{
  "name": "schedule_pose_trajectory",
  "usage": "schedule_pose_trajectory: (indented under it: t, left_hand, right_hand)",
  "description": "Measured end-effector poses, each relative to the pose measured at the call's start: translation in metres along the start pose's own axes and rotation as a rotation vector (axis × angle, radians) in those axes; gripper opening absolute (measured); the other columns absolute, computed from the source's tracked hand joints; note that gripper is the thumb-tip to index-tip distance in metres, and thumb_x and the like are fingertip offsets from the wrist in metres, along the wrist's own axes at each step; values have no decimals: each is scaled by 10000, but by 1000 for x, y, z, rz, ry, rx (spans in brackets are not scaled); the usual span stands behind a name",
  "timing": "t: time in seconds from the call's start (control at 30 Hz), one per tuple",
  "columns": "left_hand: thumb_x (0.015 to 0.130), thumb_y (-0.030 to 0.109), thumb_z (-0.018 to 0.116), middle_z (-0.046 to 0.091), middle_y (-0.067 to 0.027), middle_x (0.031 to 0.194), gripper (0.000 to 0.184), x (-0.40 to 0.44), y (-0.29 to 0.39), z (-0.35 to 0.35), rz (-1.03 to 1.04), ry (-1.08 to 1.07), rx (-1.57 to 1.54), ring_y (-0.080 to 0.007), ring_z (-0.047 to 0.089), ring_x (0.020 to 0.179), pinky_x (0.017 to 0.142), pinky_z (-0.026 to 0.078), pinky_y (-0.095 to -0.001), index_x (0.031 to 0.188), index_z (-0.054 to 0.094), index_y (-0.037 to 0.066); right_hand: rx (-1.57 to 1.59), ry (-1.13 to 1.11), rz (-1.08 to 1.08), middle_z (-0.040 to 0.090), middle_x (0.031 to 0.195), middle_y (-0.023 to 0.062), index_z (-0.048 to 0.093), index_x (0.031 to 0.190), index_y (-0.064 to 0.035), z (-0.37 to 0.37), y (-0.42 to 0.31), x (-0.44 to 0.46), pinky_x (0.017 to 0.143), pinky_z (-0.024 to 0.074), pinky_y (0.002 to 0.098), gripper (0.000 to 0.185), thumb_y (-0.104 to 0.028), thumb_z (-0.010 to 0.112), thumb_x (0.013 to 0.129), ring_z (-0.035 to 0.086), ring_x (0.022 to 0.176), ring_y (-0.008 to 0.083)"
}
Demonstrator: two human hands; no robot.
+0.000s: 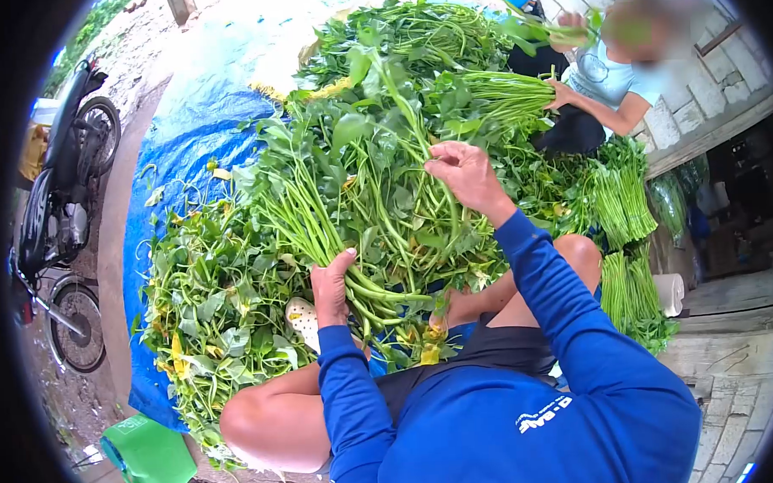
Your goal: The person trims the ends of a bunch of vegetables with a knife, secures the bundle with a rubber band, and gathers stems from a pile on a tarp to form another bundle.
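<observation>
My left hand (pixel 331 286) is closed around the lower stems of a bundle of long green stems (pixel 300 215), whose leafy ends point up and away. To its right, my right hand (pixel 465 175) pinches a leafy stem (pixel 399 100) that rises up and to the left. Beneath both hands spreads a large heap of leafy greens (pixel 385 190). A light clog (pixel 304 321) shows just left of my left wrist, partly covered by greens.
A co-worker (pixel 602 81) at the upper right holds another bundle (pixel 509 92). Tied bundles (pixel 621 203) lie at the right. A blue tarp (pixel 195 120) lies under the heap. A motorcycle (pixel 66 210) stands left; a green bag (pixel 151 458) sits lower left.
</observation>
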State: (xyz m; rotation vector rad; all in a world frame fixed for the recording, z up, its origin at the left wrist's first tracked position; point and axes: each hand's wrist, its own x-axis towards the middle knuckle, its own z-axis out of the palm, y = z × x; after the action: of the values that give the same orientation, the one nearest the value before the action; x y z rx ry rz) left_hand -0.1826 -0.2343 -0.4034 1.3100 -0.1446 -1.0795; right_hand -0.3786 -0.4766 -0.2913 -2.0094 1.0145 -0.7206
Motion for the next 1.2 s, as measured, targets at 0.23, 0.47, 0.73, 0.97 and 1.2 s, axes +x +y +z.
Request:
schedule_pose_trajectory:
  t: [0.23,0.47,0.73,0.97,1.2]
  left_hand:
    - [871,234,845,688,-33,848,307,13,-28,10,0,-77,-104,-145,660,697,645,551,-296,1047,690,36]
    - [879,182,817,732,-53,989,377,17,-68,-1,-103,-112,-408,-182,711,833,769,612,-348,1195,690,22]
    - [942,241,804,756,-61,1025,308,31,-114,-34,-306,-96,-414,-199,737,890,845,618,-371,1159,723,39]
    - [880,319,895,757,-121,1085,452,31,-115,-20,-130,64,18,-171,708,883,799,571,-309,1129,744,-27]
    - [848,186,834,732,-35,929,208,31,-89,-17,-194,125,-105,-155,659,827,784,535,-328,961,779,20]
  right_hand:
    - [-383,128,-165,777,1011,162,801,1123,-62,5,-47,-6,834,593,411,262,-202,765,904,751,927,347]
    - [-25,-505,206,781,1158,212,775,1200,4,143,24,-71,915,595,382,393,-299,745,952,773,1014,321]
    - [291,-516,445,806,1046,104,749,1212,38,186,61,-123,854,564,300,326,-221,667,1031,703,926,107]
    - [351,-506,394,656,831,-42,738,1109,-9,205,83,-145,706,453,276,246,-195,583,1069,510,755,58]
    - [-146,-394,-41,521,1368,244,474,1535,29,195,42,-185,1117,406,434,606,-253,592,1012,523,1223,358]
